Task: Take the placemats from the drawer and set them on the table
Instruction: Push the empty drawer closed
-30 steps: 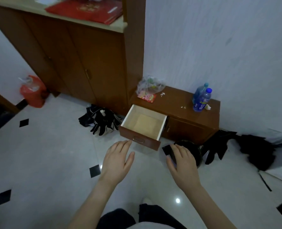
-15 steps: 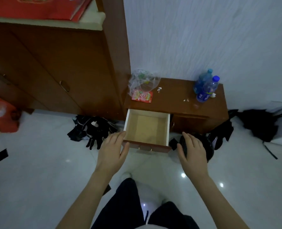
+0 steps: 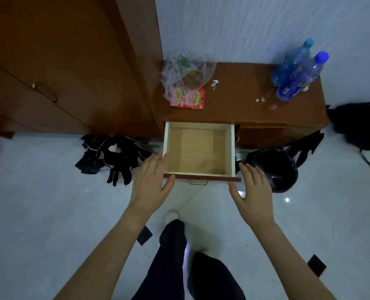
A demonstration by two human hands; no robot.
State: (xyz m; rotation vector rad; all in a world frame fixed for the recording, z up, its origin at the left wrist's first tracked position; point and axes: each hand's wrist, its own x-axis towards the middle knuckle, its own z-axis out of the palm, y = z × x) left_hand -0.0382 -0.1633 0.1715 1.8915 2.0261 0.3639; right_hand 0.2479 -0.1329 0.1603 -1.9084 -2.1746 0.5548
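Note:
An open wooden drawer (image 3: 199, 126) juts out of a low brown cabinet (image 3: 255, 109). Its pale bottom shows a lighter flat rectangle (image 3: 197, 150); I cannot tell whether that is a placemat. My left hand (image 3: 151, 182) hovers at the drawer's front left corner with straight fingers, the thumb near the front panel. My right hand (image 3: 253, 189) is spread by the front right corner, fingers straight. Both hands hold nothing.
Two blue bottles (image 3: 296, 72), a clear plastic bag (image 3: 186, 70) and a red packet (image 3: 188, 99) sit on the cabinet. Black gloves and clothes (image 3: 114, 156) lie on the floor at left. A black-lined bin (image 3: 275, 167) stands at right. A tall wardrobe (image 3: 60, 61) is at left.
I have stepped closer, so the drawer now lies directly below me. Both hands have moved forward to the drawer's front corners.

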